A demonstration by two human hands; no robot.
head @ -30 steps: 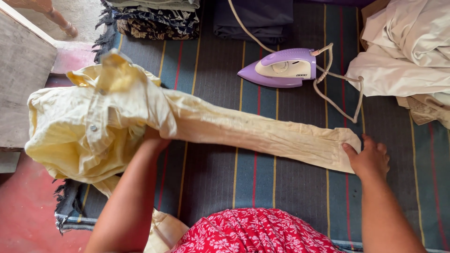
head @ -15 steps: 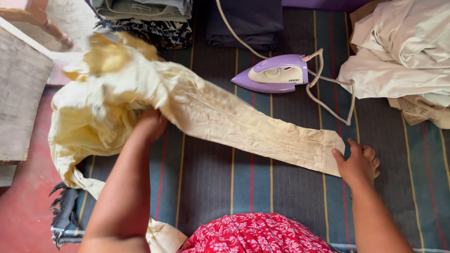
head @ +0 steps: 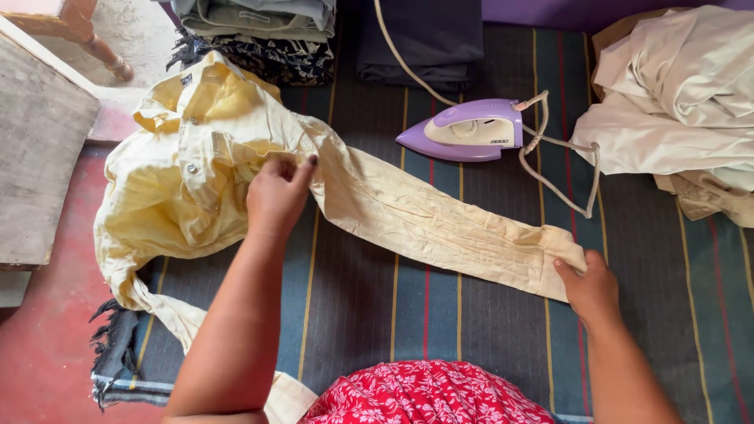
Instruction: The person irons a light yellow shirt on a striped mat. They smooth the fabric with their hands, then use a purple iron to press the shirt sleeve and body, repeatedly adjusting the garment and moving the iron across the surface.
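- Two hands stretch one sleeve of the pale yellow shirt point(head: 204, 157) flat across the striped mat point(head: 440, 330).
- Left hand point(head: 276, 196) pinches fabric at the shoulder; right hand point(head: 589, 286) presses the cuff end down, fingers closed on it.
- Step in hand, likely: smoothing the sleeve. Next calls for the purple iron point(head: 467, 129), resting just beyond the sleeve.

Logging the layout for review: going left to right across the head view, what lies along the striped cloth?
Bunched body of the yellow shirt → left hand → stretched sleeve → purple iron → right hand → heap of cream cloth.
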